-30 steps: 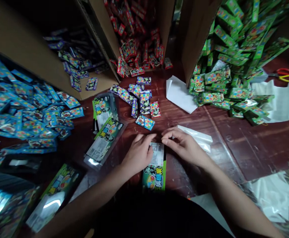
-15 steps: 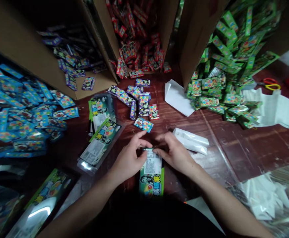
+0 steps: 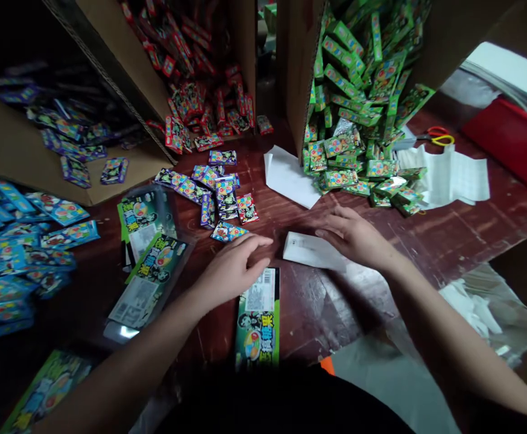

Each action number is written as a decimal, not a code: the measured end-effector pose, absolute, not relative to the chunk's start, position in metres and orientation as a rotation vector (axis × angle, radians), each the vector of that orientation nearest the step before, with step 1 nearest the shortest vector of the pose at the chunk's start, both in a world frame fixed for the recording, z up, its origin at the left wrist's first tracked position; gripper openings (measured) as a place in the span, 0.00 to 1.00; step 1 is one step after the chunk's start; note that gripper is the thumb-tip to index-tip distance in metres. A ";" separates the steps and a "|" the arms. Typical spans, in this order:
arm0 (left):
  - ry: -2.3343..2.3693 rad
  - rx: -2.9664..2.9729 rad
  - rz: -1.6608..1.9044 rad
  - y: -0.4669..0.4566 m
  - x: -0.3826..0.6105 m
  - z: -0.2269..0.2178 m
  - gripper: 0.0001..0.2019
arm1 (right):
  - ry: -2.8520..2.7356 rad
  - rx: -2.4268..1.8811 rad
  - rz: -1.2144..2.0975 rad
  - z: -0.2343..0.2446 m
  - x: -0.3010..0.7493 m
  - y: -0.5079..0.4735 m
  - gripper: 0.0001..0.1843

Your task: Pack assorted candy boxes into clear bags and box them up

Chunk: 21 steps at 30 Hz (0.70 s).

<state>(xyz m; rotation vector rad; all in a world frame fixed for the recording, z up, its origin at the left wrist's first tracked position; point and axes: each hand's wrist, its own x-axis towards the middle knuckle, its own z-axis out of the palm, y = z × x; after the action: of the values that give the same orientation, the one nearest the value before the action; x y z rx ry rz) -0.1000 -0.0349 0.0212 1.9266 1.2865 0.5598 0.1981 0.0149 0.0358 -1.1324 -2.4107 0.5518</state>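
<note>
A green printed pouch (image 3: 258, 322) lies flat on the dark red table (image 3: 426, 241) just in front of me. My left hand (image 3: 230, 268) rests over its top left corner, fingers stretched out and flat. My right hand (image 3: 358, 236) lies open to the right, fingers on a stack of white plastic bags (image 3: 311, 251). A loose cluster of small colourful candy packets (image 3: 220, 193) sits just beyond my left hand.
Open cardboard boxes stand at the back with purple packets (image 3: 73, 144), red packets (image 3: 200, 108) and green packets (image 3: 358, 120) spilling out. Blue packets (image 3: 14, 241) heap at the left. More filled pouches (image 3: 148, 265) lie left of centre. Scissors (image 3: 435, 136) and white sheets (image 3: 453, 178) are at the right.
Both hands let go of the top edge of the green pouch. The right hand moved right onto the white bags; the left hand flattened out. The view shifted right.
</note>
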 end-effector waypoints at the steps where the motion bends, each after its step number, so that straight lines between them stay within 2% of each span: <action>1: 1.290 1.934 0.567 -0.028 -0.090 0.020 0.16 | -2.500 -1.075 0.558 0.036 0.205 0.021 0.14; 5: 1.359 1.887 0.519 -0.014 -0.057 0.016 0.12 | -2.720 -0.897 0.584 0.039 0.214 0.030 0.14; 7: 1.409 1.931 0.524 -0.014 -0.049 0.014 0.10 | -2.749 -0.911 0.553 0.038 0.214 0.026 0.11; 10: 1.450 1.947 0.602 -0.018 -0.046 0.006 0.09 | -2.723 -0.955 0.507 0.031 0.216 0.014 0.12; 13: 1.501 1.861 0.660 -0.015 -0.047 -0.009 0.10 | -2.668 -0.972 0.442 0.022 0.217 0.009 0.09; 21: 1.395 1.630 0.694 0.003 -0.038 -0.034 0.17 | -2.861 -0.863 0.402 0.024 0.202 0.035 0.17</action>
<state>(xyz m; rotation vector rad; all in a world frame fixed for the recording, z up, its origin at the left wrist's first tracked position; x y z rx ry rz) -0.0382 0.0030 -0.0343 1.6302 1.3954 0.6939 0.2020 0.0349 0.0236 -0.8633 -2.8613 0.4020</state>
